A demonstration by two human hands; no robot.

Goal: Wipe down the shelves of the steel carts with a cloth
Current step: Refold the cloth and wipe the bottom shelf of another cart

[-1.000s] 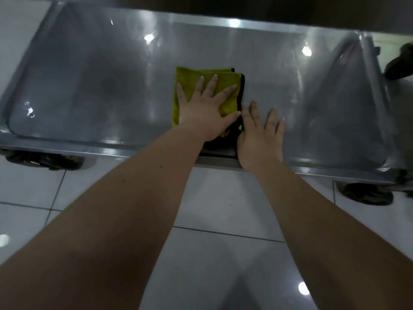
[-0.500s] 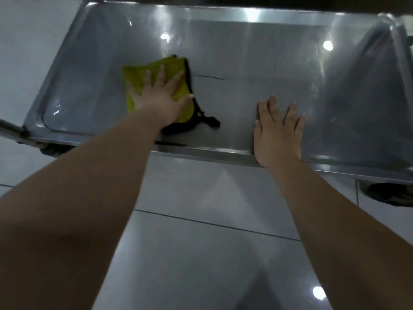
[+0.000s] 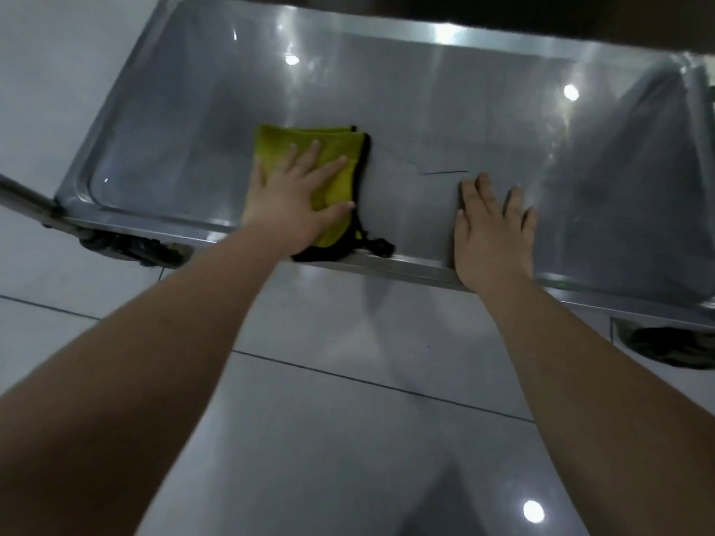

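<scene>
A low steel cart shelf (image 3: 445, 121) with a raised rim stretches across the upper part of the head view. A folded yellow cloth (image 3: 305, 148) with a black edge and a black tag lies on it, left of the middle, reaching the front rim. My left hand (image 3: 294, 203) presses flat on the cloth with its fingers spread. My right hand (image 3: 491, 230) rests flat on the bare steel to the right, palm over the front rim, holding nothing.
White glossy floor tiles (image 3: 348, 439) fill the lower view. A black caster (image 3: 131, 245) sits under the shelf's left front corner and another caster (image 3: 673, 346) at the right. A steel tube (image 3: 23, 199) juts out left of the corner. A dark upper shelf edge (image 3: 541, 17) overhangs.
The cloth went left under my left hand, then came back toward the middle of the shelf. My right hand stayed planted on the steel near the front rim.
</scene>
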